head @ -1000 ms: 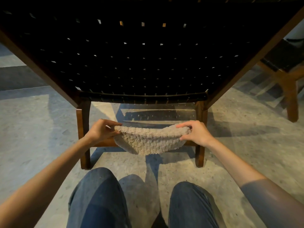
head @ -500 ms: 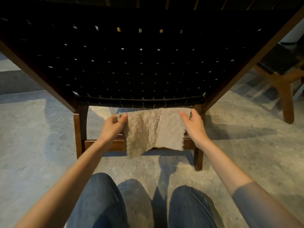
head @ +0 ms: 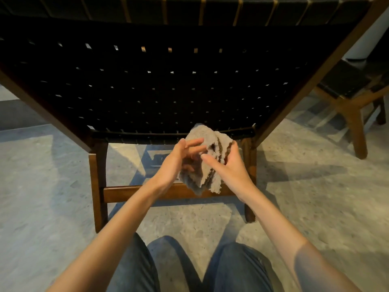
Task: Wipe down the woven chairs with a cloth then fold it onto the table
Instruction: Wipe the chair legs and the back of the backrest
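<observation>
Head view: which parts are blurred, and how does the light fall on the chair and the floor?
Head view: the fingers of the left hand and the beige terry cloth are slightly smeared, as by motion. Head view: the black woven chair back is dim, with little detail. Head view: the grey speckled floor carries bright patches and hard-edged shadows under the chair.

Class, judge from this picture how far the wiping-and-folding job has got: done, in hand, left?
Done: nothing provable; the woven chair shows no wipe marks. In hand: the right hand grips the bunched cloth at the chair's lower edge, the left hand touching it. Left: likely the second chair at the right, then folding, not yet begun.
</observation>
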The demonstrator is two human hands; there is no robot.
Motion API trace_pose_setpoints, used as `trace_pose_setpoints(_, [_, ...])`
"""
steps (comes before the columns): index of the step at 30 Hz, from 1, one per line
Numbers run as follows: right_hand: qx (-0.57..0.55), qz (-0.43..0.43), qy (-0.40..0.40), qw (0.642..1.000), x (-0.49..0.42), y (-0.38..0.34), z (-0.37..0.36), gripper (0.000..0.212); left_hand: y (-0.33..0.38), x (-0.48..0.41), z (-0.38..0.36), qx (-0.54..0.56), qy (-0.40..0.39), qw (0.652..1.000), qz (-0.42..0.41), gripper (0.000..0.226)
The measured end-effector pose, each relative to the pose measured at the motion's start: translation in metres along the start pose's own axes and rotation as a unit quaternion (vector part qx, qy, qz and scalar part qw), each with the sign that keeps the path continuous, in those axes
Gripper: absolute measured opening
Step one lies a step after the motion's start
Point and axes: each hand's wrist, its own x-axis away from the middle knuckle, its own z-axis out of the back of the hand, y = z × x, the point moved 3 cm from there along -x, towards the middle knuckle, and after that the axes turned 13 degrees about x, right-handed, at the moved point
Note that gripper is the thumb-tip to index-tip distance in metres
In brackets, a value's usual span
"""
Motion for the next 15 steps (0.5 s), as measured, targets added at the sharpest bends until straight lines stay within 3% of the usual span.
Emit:
trace_pose_setpoints(4, [-0.028, -0.009, 0.015, 0.999, -0.003, 0.008, 0.019, 0.042, 0.002, -0.007, 0.017, -0.095, 0.056, 0.993, -0.036, 0.044])
trace_pose_setpoints(7, [-0.064, -0.056, -0.006, 0.996, -0.008, 0.015, 0.031, 0.046, -0.011, -0.012, 0.020, -0.055, 0.036, 0.993, 0.094, 0.074])
trace_pose_setpoints(8, [-0.076, -0.081, -0.014, 0.994, -0.010, 0.018, 0.035, 0.051, -0.016, -0.014, 0.018, -0.029, 0.009, 0.992, 0.126, 0.074])
trace_pose_setpoints(11, [-0.065, -0.120, -0.037, 0.990, -0.010, 0.022, 0.048, 0.062, -0.021, -0.019, 0.008, 0.022, 0.002, 0.992, 0.127, 0.034])
trace_pose_setpoints(15, [0.071, -0.104, -0.049, 0.991, -0.010, 0.018, 0.063, 0.055, -0.021, -0.029, 0.003, -0.036, 0.032, 0.995, 0.088, 0.026])
